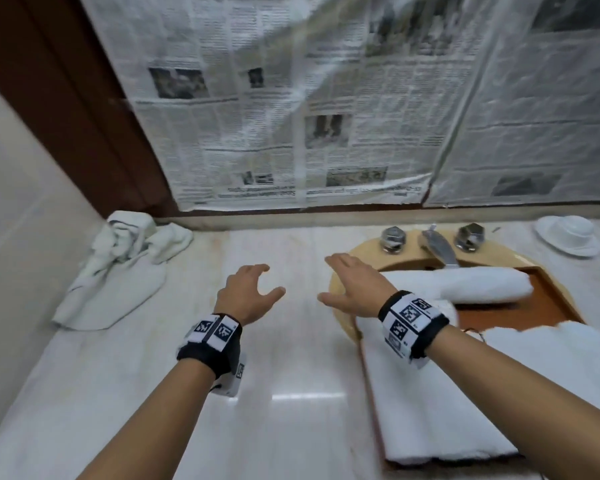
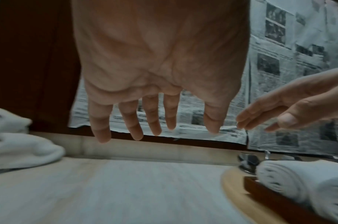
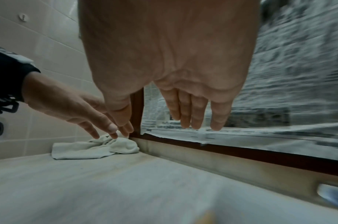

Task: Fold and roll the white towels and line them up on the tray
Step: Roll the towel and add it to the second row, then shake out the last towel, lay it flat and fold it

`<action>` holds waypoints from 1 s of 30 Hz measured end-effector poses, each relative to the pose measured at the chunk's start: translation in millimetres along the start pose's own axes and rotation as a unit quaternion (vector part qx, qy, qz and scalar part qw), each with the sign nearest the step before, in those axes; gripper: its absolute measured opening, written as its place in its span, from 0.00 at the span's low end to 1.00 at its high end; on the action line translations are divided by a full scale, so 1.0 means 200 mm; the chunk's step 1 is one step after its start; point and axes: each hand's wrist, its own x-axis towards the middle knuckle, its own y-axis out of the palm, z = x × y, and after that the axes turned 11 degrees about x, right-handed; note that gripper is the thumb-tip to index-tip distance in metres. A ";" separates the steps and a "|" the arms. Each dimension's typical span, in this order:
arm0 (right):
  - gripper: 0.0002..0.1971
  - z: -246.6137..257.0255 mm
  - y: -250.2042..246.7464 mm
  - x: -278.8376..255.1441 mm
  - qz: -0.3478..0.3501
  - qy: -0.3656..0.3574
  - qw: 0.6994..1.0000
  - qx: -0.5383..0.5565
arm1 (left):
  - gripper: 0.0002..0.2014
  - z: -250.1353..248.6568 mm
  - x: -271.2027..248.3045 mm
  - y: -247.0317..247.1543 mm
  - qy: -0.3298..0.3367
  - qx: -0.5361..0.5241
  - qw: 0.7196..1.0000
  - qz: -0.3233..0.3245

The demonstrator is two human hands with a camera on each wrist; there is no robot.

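Both of my hands hover over the pale marble counter [image 1: 284,358], fingers spread, holding nothing. My left hand [image 1: 271,280] [image 2: 164,121] is at the centre. My right hand [image 1: 326,278] [image 3: 173,118] is beside it, over the left rim of the sink. A heap of crumpled white towels [image 1: 118,268] [image 2: 20,148] [image 3: 99,147] lies at the back left corner, beyond my left hand. On the brown tray [image 1: 548,313] [image 2: 260,191] at the right lie rolled white towels: one at the far end [image 1: 465,284] [image 2: 298,181], one near me [image 1: 430,393] under my right wrist, and a third [image 1: 568,358] at the right edge.
The tray sits across a beige sink [image 1: 340,306] with a chrome faucet [image 1: 437,245] and two knobs. A white upturned cup on a saucer [image 1: 568,233] stands at the back right. Newspaper [image 1: 309,116] covers the wall behind; a tiled wall [image 1: 21,202] closes the left.
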 end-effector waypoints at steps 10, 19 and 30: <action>0.41 0.89 0.57 0.59 0.054 -0.025 0.996 0.062 | 0.34 1.18 -0.10 -0.30 -0.099 0.036 0.994 0.004; 0.33 1.16 0.97 1.13 0.114 -0.055 0.990 0.067 | 0.33 1.69 0.13 -0.28 -0.157 0.100 0.980 0.068; 0.20 1.25 1.29 1.46 0.139 -0.163 0.977 0.006 | 0.09 1.88 0.12 -0.18 0.005 -0.050 0.999 0.007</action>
